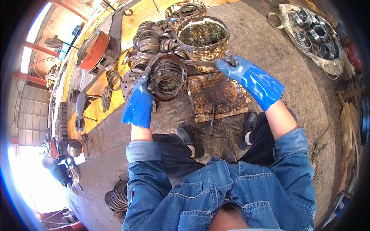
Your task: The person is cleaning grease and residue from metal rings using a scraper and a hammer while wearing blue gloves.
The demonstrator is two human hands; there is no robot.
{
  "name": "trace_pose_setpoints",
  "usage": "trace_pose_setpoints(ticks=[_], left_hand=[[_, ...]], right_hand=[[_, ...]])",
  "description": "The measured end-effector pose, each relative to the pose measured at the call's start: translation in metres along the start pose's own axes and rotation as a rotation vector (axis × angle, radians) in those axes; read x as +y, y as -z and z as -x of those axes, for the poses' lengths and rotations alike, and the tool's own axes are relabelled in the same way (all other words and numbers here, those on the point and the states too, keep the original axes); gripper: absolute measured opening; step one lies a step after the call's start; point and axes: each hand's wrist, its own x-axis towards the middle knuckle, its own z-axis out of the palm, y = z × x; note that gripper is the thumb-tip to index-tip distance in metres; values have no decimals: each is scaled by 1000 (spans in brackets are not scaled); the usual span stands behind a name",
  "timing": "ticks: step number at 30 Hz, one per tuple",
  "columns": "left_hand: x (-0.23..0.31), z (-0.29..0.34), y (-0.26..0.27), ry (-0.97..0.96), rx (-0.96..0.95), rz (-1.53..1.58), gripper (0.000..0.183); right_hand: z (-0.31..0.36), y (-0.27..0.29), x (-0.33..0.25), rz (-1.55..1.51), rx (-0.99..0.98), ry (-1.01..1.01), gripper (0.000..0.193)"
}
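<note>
An orange metal wheel (94, 51) stood at the upper left of the frame, short of a heap of worn rings (148, 43) piled near the top centre. Below the heap, a worker's left hand (143, 86), in a blue glove darkened at the fingers, was closed on the left edge of a dark metal ring (182, 86), held up just left of the frame's centre. A flat-bladed tool (200, 64) pointed leftward at the ring's upper right edge, in front of a grimy bucket (202, 46) and above a stained sheet (219, 96). The gloved right hand (239, 71) was wrapped around the tool's handle; whether blade met metal could not be told. A sack of bearings (314, 36) lay at the upper right.

The likeliest mishap was a slip: too hard a push, or a slick rim, could have sent the blade skidding toward the left glove. Greasy fingers might also have lost the ring, dropping it near the worker's black shoes (191, 141), lower in the frame.
</note>
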Motion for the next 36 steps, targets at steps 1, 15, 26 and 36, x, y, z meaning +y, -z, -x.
trace_pose_setpoints(ticks=[1, 15, 26, 36], left_hand=[[3, 0, 0, 28, -6, 12, 25], [14, -15, 18, -29, -439, 205, 29], [18, 2, 3, -148, -294, 210, 30], [16, -7, 1, -323, -424, 209, 37]], right_hand=[[6, 3, -2, -8, 13, 21, 48], [-13, -16, 34, -505, 27, -91, 36], [0, -29, 5, -931, 48, -211, 28], [2, -37, 10, -1137, -96, -287, 24]])
